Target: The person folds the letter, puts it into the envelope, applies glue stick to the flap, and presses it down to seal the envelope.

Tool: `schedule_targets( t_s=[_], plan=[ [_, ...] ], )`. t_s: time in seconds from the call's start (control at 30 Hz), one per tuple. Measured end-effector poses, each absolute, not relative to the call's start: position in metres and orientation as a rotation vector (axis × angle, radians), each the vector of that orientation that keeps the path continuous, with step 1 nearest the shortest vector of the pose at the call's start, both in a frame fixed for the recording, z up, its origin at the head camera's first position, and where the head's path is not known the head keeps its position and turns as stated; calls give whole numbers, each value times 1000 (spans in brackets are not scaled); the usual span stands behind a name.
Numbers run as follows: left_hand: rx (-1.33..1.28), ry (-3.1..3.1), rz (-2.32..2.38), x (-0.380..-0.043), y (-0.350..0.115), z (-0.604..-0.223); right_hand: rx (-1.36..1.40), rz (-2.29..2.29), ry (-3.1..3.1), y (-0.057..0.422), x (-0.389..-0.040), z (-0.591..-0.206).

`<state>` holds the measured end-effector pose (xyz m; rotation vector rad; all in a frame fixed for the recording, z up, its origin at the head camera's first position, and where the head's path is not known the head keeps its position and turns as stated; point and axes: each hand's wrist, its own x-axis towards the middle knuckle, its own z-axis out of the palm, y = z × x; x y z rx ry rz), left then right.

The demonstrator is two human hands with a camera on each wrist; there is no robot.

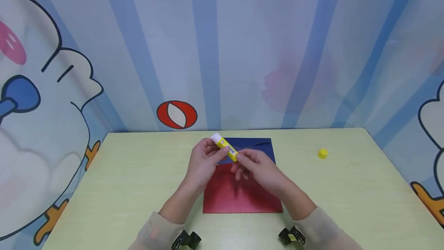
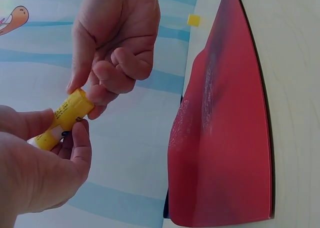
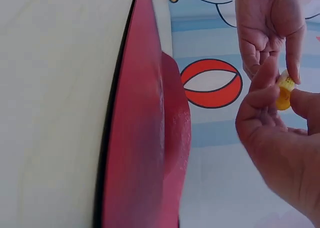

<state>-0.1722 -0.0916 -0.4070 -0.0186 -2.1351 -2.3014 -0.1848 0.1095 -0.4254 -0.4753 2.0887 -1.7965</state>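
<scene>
A yellow glue stick (image 1: 222, 142) with a white end is held tilted above the envelopes. My left hand (image 1: 202, 162) grips its barrel between thumb and fingers. The thumb and a finger of my right hand (image 1: 263, 169) pinch the yellow bottom end, seen closer on the glue stick (image 3: 284, 97) in the right wrist view. Beneath the hands lies a red envelope (image 1: 243, 200). Shiny wet-looking streaks mark the raised flap of this red envelope (image 2: 181, 124) in the left wrist view. Part of a dark blue envelope (image 1: 258, 146) shows behind the red one.
A yellow cap (image 1: 322, 153) stands on the pale wooden table (image 1: 350, 192), off to the right. Behind the table hangs a striped blue backdrop (image 1: 243, 49) with cartoon figures. Small black wrist cameras sit at both sleeves.
</scene>
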Motion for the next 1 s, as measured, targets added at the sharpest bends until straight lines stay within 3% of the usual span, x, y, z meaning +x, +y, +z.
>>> schedule_targets(
  t_s=[0.3,0.73,1.0],
  plan=[
    [24,-2153,-2282,-172,-91,-406,-600,-1597,2678,98,-176,-424],
    [18,-2154,-2287,-172,-90,-406,-538,-1780,2209,109,-183,-423],
    [30,-2157,-2295,-172,-90,-407,-629,-1577,2723,98,-174,-428]
  ],
)
